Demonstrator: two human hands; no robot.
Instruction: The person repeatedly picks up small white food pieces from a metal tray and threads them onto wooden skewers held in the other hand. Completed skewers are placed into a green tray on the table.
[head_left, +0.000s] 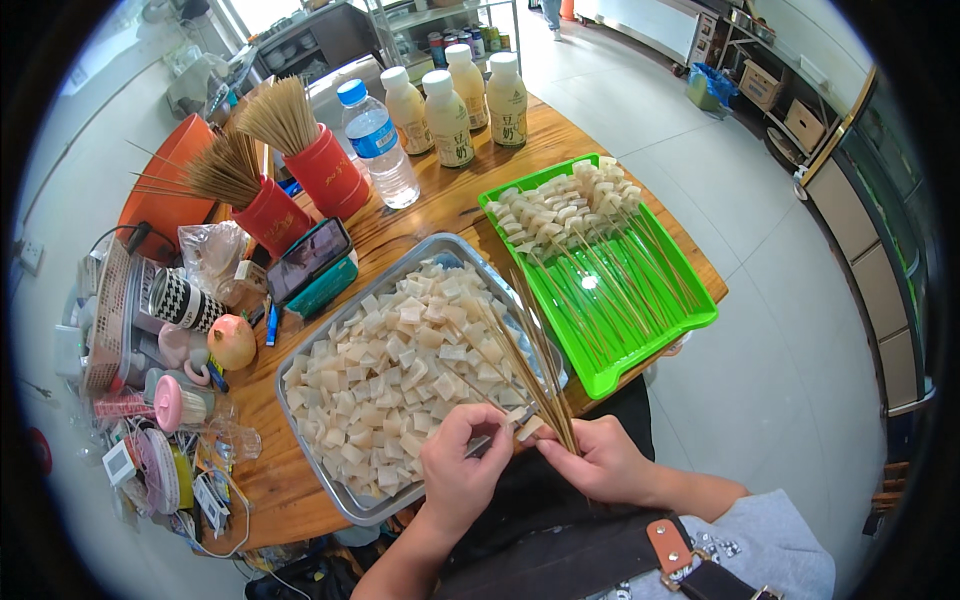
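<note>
My right hand (600, 459) grips a bundle of thin bamboo skewers (551, 390) that fans out over the tray's near right edge. My left hand (466, 457) pinches a pale translucent food piece (515, 415) between thumb and fingertips, close beside the bundle. Another pale piece lies by the right fingertips. Below and left of the skewers, a metal tray (330, 480) is heaped with pale, cut food squares (397, 367). At the right, a green plastic tray (592, 375) holds several loaded skewers (570, 210), their food ends at its far side and bare sticks toward me.
Two red cups (330, 176) hold more skewers beside a water bottle (379, 150) and several milk-coloured drink bottles (452, 124). A phone (309, 259) leans left of the metal tray, near a pomegranate (232, 342) and cluttered small items. A person's leg shows far back.
</note>
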